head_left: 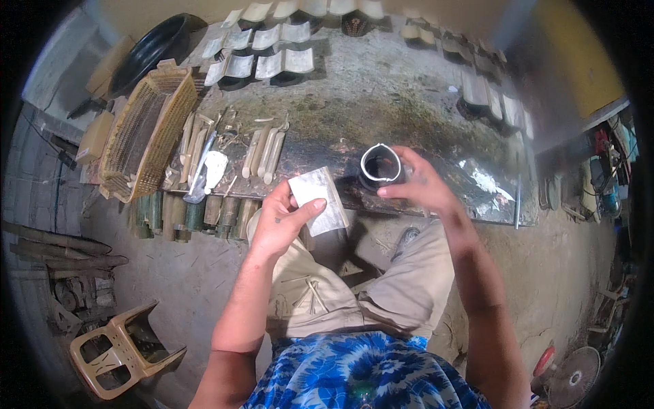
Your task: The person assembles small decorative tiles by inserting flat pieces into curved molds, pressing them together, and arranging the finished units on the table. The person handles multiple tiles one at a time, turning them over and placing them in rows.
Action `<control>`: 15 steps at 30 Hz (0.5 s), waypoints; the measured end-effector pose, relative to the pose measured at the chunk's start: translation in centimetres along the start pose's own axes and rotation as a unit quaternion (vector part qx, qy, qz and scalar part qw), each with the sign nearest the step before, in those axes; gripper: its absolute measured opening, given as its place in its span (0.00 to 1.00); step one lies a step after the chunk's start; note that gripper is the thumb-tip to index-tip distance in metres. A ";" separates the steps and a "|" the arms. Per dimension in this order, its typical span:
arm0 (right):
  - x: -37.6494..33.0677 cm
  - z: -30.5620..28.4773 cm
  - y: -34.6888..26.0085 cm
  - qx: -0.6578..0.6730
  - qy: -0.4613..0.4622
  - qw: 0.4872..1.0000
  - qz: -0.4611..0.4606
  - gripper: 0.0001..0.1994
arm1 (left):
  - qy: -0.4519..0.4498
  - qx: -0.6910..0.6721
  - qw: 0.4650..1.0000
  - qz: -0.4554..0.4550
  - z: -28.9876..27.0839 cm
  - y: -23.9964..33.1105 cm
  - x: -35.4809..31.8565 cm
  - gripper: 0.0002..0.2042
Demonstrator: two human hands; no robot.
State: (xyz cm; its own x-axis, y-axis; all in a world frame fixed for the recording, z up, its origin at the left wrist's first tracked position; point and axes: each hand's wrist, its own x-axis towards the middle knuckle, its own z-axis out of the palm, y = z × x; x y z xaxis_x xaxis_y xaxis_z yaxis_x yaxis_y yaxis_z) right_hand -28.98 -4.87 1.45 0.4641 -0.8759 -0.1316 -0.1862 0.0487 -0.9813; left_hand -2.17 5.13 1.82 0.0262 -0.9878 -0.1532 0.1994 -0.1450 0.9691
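Note:
My left hand (286,219) pinches a flat, whitish square piece (317,199) with a tan edge strip, thumb on its face, over my lap. At the bench's near edge, my right hand (417,183) is wrapped round the right side of a dark round cup (373,181) whose rim carries a white, paste-like ring. The cup's inside looks dark, and its underside is hidden. Left of the square piece, tan split sticks (262,154) lie on the bench, with a spatula-like tool (199,174) and a white lump (216,167) beside more sticks.
On the dark-stained bench (327,116), several curved pale pieces (285,63) rest on dark cups at the back; others (482,97) stand right. A woven basket (144,129) and black basin (153,51) are left. White smears (485,180) mark the right front. A plastic stool (122,351) and fan (575,375) flank me.

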 end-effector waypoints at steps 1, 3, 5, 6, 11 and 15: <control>-0.4 0.2 0.2 0.003 -0.001 1.000 -0.006 0.40 | 0.000 -0.007 1.000 0.005 0.0 0.1 0.2 0.18; -0.7 0.7 0.8 -0.015 0.004 0.999 -0.031 0.39 | -0.003 0.017 1.000 -0.008 -0.2 0.4 0.6 0.18; -1.0 0.9 1.2 -0.009 0.004 0.999 -0.044 0.39 | -0.011 0.051 0.998 -0.024 -0.3 0.8 1.2 0.18; -1.0 1.1 1.3 -0.042 0.021 0.998 -0.036 0.41 | -0.019 0.052 0.998 -0.030 -0.2 0.9 1.6 0.18; -1.4 1.3 1.3 0.028 0.023 0.999 -0.026 0.42 | -0.063 0.060 0.995 -0.059 0.8 1.3 3.6 0.20; -1.5 1.0 1.3 -0.030 0.019 0.999 -0.030 0.41 | -0.090 0.039 0.992 -0.082 2.0 1.0 5.3 0.22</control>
State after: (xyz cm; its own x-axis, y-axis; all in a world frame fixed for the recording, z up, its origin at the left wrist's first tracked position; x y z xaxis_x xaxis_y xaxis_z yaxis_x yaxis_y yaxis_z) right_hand -29.09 -2.98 0.26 0.4431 -0.8940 -0.0662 -0.2106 -0.0321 -0.9770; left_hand -3.79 -0.39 2.36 -0.1778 -0.9437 -0.2789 0.1109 -0.3009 0.9472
